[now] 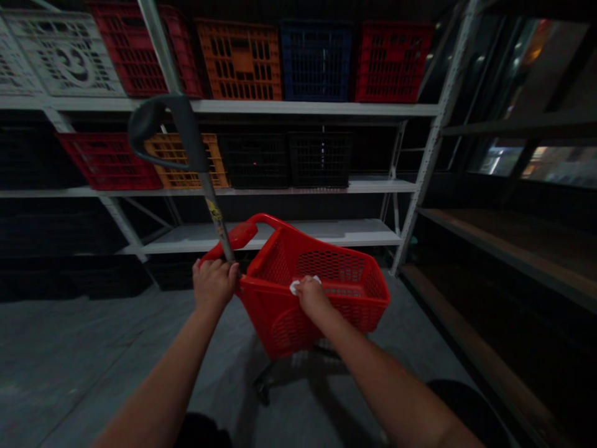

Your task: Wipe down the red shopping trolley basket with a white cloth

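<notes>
**Both hands closed on a red shopping cart [280, 323] before shelves of crates**

From the head camera, the left hand [214, 285] is wrapped around the cart's pole [215, 218] low down, where it meets the corner of the basket. Its fingers are curled shut around the pole. The pole tilts up and away from that grip and ends in a black handle [153, 121], well above the hand.

The right hand [310, 295] is closed over the near rim [268, 283] of the basket, to the right of the left hand. A small white piece [295, 287] shows at its fingers, touching the rim, but what it is cannot be told. The mesh basket sits between and just ahead of both hands, and a small wheel [262, 392] shows below it.

Beyond the grip stands a metal shelf unit [280, 109]. Its top shelf holds white, red, orange [239, 60], blue [316, 60] and red crates. The shelf below holds a red crate [109, 160], an orange crate [186, 162] and black crates [254, 162]. To the right of the grip runs a wooden shelf [489, 249], and a grey floor [93, 348] lies to the left.
</notes>
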`<state>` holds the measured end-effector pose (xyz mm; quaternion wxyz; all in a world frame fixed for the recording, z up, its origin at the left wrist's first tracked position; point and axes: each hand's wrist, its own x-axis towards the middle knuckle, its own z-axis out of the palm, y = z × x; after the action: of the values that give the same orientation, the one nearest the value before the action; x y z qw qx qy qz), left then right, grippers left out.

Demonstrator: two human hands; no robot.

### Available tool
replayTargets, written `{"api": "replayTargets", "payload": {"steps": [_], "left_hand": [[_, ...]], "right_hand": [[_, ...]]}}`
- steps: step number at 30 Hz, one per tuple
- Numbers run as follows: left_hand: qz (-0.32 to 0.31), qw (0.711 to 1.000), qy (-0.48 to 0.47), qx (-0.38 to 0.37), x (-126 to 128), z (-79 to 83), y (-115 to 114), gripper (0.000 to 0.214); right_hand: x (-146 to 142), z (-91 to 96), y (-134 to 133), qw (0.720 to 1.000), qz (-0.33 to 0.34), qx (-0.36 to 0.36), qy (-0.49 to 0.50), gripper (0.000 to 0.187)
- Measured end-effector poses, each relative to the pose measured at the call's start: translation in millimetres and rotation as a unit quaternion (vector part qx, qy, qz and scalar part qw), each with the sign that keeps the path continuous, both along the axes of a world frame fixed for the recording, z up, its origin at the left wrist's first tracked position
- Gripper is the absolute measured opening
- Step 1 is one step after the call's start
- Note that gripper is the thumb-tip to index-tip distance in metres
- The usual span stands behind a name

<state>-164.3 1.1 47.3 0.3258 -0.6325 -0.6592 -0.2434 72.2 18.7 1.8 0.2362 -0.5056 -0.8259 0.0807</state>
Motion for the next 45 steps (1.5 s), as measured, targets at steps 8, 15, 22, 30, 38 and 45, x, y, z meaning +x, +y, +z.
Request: {"api": "replayTargets", "payload": {"steps": [8, 15, 22, 30, 38, 45], "left_hand": [[0.005, 0.998, 0.058, -0.018, -28, -0.2, 8, 0.043], [-0.001, 0.983, -0.110, 0.150, 2, -7.4, -12, 0.042], [-0.256, 0.961, -0.037, -0.099, 130, -58.0, -26, 0.029], [-0.186, 0.977, -0.034, -0.104, 137, -81.2, -7, 0.037], [-0.216, 0.968, -0.042, -0.118, 103, -79.1, 0, 0.038], [-0.211, 0.969, -0.043, -0.118, 100, -80.6, 2, 0.038]], "right_hand": [[163, -35.1, -21, 0.994, -0.099, -0.052, 0.008, 0.021], [172, -42.0, -33, 0.991, -0.112, -0.045, 0.056, 0.021], [71, -22.3, -28, 0.996, -0.080, -0.034, 0.013, 0.022], [71, -36.3, -45, 0.997, -0.054, -0.034, 0.032, 0.024], [148, -63.6, -60, 0.997, 0.017, -0.039, 0.065, 0.019], [138, -72.2, -46, 0.968, -0.137, 0.027, 0.206, 0.019]]}}
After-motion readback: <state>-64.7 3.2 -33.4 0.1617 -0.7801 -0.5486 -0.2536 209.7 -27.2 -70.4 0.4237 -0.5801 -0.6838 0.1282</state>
